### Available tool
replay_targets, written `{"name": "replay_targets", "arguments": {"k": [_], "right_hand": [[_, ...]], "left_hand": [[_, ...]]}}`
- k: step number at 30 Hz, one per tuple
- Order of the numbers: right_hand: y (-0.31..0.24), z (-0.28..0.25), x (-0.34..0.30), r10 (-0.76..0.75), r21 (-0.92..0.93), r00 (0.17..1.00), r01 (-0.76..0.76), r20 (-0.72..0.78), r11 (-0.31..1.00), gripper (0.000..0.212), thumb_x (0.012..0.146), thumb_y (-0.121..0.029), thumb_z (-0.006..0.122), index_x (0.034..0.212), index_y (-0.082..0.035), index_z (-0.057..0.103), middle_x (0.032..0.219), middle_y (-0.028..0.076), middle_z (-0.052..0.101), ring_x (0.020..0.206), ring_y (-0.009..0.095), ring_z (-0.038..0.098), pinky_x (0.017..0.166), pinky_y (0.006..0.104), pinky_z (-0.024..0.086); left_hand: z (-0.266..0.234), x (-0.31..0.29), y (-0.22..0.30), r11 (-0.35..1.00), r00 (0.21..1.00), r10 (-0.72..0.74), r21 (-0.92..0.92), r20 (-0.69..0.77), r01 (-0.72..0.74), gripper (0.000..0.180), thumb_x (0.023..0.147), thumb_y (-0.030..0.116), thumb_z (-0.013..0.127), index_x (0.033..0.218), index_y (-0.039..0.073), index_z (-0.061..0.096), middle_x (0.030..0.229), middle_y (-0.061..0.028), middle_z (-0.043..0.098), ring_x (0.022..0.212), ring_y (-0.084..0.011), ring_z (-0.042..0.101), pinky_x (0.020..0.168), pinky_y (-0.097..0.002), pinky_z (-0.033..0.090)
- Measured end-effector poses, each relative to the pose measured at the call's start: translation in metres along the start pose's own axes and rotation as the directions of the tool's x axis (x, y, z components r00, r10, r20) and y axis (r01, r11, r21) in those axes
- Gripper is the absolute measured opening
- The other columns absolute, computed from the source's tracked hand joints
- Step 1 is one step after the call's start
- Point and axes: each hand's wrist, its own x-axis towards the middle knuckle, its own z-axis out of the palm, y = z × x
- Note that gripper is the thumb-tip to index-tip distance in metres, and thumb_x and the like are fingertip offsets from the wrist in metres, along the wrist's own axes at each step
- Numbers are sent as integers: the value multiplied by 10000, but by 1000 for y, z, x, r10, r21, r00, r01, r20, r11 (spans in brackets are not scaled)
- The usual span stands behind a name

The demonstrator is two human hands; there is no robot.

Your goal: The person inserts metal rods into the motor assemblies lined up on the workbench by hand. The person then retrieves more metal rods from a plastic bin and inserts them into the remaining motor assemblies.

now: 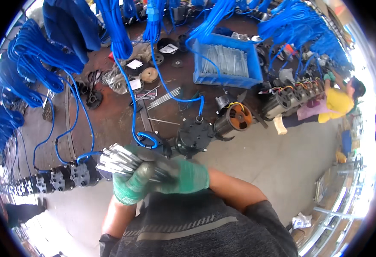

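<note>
A bundle of shiny metal rods (118, 160) is held in front of my body at the table's near edge. My left hand (130, 186), in a green glove with a dark palm, is closed around it. Beside it my right hand (181, 175), gloved the same way and blurred, wraps the bundle's other end; its fingertips are partly hidden. Just beyond the hands stands a black round motor housing (195, 136) with a blue cable rising from its top. More thin rods (164, 97) lie loose on the table ahead.
A blue plastic bin (226, 81) of metal rods stands on the brown table (110, 111). Blue cable coils (119, 34) hang overhead. An open motor (238, 118) sits right of the black housing. Black motor parts (59, 179) line the left edge. A person in yellow (340, 100) works far right.
</note>
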Motion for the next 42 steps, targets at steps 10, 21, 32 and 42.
{"name": "replay_targets", "arguments": {"k": [10, 21, 32, 42], "right_hand": [[-23, -50, -16, -296, -48, 939, 292, -175, 955, 495, 923, -233, 719, 1348, -43, 550, 1026, 152, 719, 998, 341, 697, 960, 423, 528], [12, -262, -38, 26, -59, 959, -9, 282, 998, 418, 896, -260, 719, 1259, -81, 614, 1015, 160, 722, 937, 311, 708, 821, 419, 561], [217, -546, 10, 571, -975, 805, 219, 162, -32, 240, 870, -121, 624, 1061, -216, 734, 973, 58, 738, 989, 280, 709, 920, 507, 490], [309, -590, 10, 712, -885, 699, 371, 66, -282, 221, 853, -178, 651, 1012, -204, 802, 1251, 40, 679, 1325, 283, 531, 1202, 669, 200]], "left_hand": [[43, 51, 1, 782, 801, -156, 567, 578, -257, 299, 889, 216, 772, 1146, 80, 701, 1091, -96, 732, 1084, -287, 678, 948, -403, 545], [122, 134, -59, 852, 983, -139, 520, 118, 58, 839, 732, 554, 870, 1251, -57, 623, 1199, -195, 694, 1125, -318, 670, 986, -437, 514], [102, 128, -167, 225, 972, 203, 971, -123, 76, 641, 933, 495, 686, 1323, 9, 536, 1432, -265, 517, 1274, -436, 559, 1054, -479, 466], [103, 124, -173, 182, 949, 261, 975, -174, 129, 598, 973, 550, 586, 1222, 6, 603, 1420, -278, 534, 1279, -420, 562, 1057, -493, 466]]}}
